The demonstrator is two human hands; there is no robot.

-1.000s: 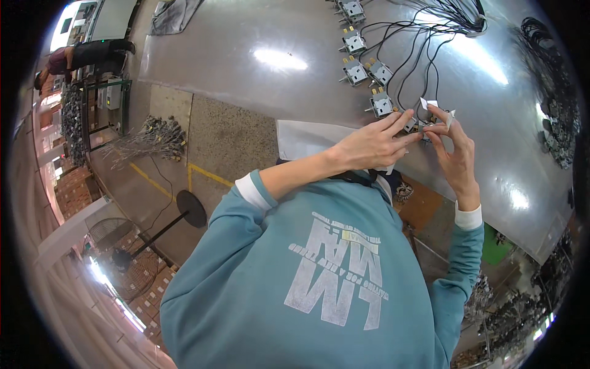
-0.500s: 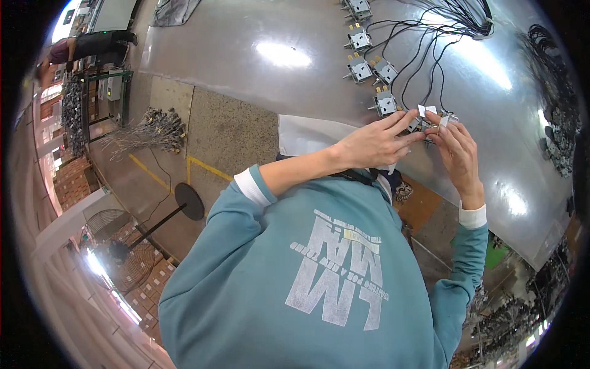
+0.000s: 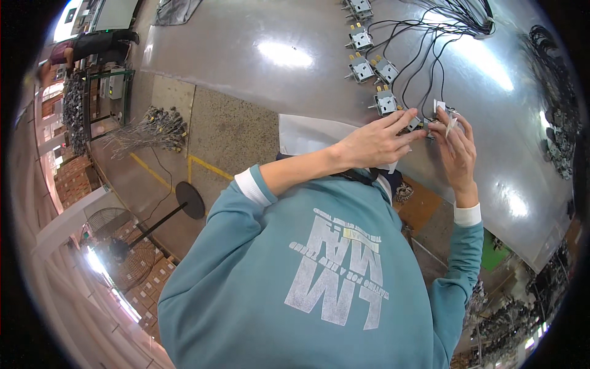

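Metal units (image 3: 360,68) looked wired; handled unit (image 3: 414,124) seemed unfinished.
Left hand (image 3: 378,142) touched it, right hand (image 3: 456,146) a white tag (image 3: 438,106); I couldn't tell either grip.

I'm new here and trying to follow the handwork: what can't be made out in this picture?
Head view: part of the small metal unit at the fingertips of the left hand, covered by those fingers.
Head view: full shape of the white piece at the right hand, small and partly behind a finger.
Head view: far end of the black cable bundle, cut off by the upper edge.
Head view: hands of the distant person, too small and blurred.
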